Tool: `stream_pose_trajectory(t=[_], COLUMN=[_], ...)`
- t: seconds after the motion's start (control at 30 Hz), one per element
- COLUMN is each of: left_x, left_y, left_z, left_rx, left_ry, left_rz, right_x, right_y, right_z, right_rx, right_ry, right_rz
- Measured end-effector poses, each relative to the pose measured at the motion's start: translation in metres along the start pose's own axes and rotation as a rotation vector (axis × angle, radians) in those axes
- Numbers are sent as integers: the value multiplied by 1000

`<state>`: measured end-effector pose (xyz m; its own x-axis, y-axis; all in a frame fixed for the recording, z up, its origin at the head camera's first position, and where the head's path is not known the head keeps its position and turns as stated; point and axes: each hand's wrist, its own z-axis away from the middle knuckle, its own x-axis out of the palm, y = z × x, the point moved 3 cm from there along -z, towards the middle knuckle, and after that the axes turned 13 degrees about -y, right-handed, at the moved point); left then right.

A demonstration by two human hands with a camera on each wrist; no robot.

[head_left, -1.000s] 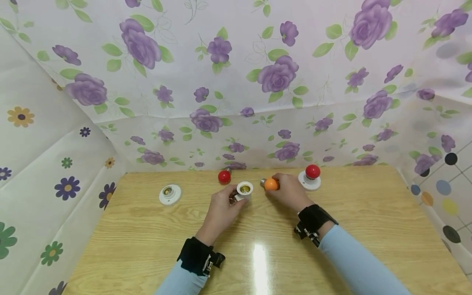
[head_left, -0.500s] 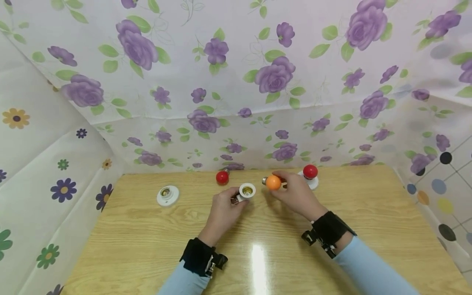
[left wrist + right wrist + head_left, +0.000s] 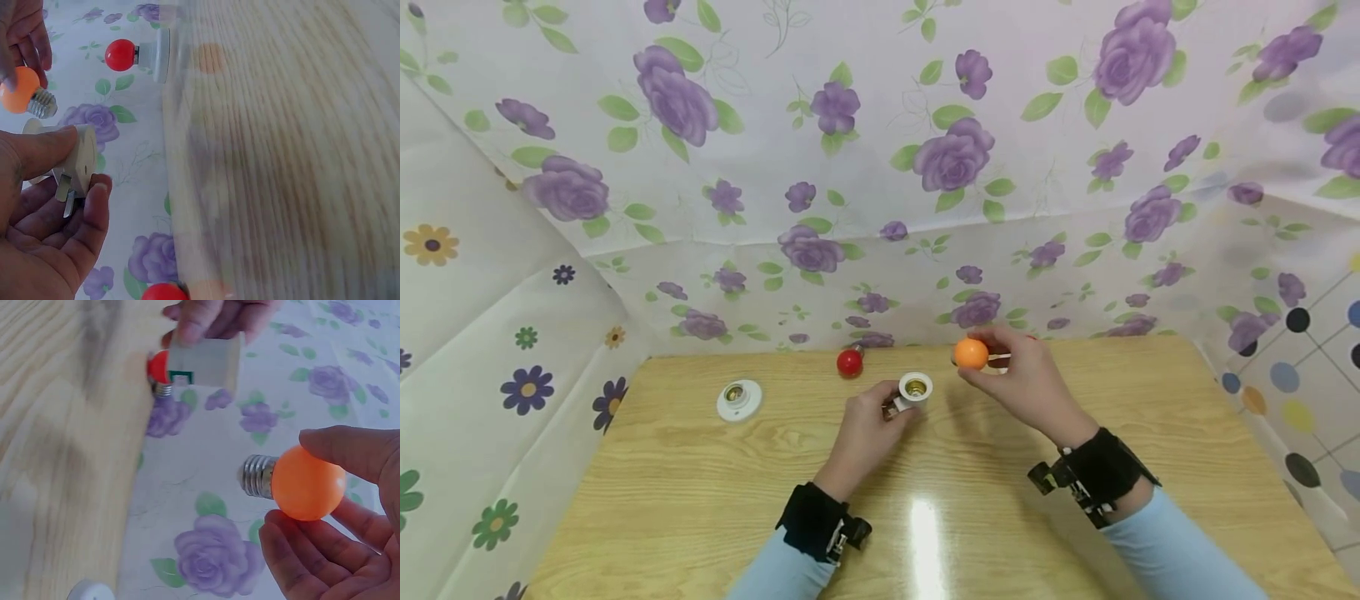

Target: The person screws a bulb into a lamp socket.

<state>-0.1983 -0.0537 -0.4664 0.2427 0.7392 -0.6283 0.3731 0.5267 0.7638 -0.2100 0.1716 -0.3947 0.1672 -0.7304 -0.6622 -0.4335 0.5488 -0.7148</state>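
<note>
My left hand (image 3: 867, 429) grips a white plug-in lamp socket (image 3: 916, 388) between thumb and fingers, its brass-lined mouth facing up toward the head camera. Two flat metal prongs (image 3: 65, 195) stick out of its base in the left wrist view. To the right, my right hand (image 3: 1037, 385) pinches an orange light bulb (image 3: 971, 354) by its round glass, above the table. The bulb's silver screw base (image 3: 256, 476) points toward the socket in the right wrist view. A gap separates bulb and socket.
On the wooden table (image 3: 700, 500), a loose red bulb (image 3: 850, 362) lies near the back edge. A round white lamp holder (image 3: 740, 402) sits at left. Another red bulb (image 3: 120, 55) stands in a white base (image 3: 162, 56), mostly hidden behind my right hand in the head view.
The right hand has raised the orange bulb from near the tabletop and drawn it rightward, now covering the mounted red bulb. The left hand has shifted slightly right with the socket, tilting it a little.
</note>
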Motion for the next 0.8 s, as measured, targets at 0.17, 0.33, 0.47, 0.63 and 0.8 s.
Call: stream_pose_trajectory(t=[0.17, 0.33, 0.47, 0.63, 0.8], left_x=[3, 5, 4, 4, 6], left_y=[4, 8, 15, 20, 19], left_z=[-2, -3, -3, -4, -3], left_rx=[8, 12, 30, 35, 75], left_ry=[-35, -69, -90, -105, -104], left_rz=[-18, -10, -2, 22, 26], right_x=[-3, -2, 0, 5, 13], right_y=[-6, -22, -41, -43, -29], right_z=[1, 1, 2, 2, 1], right_rx=[-6, -9, -17, -30, -30], right_ry=[-51, -114, -162, -184, -186], right_rz=[-84, -174, -242, -269, -253])
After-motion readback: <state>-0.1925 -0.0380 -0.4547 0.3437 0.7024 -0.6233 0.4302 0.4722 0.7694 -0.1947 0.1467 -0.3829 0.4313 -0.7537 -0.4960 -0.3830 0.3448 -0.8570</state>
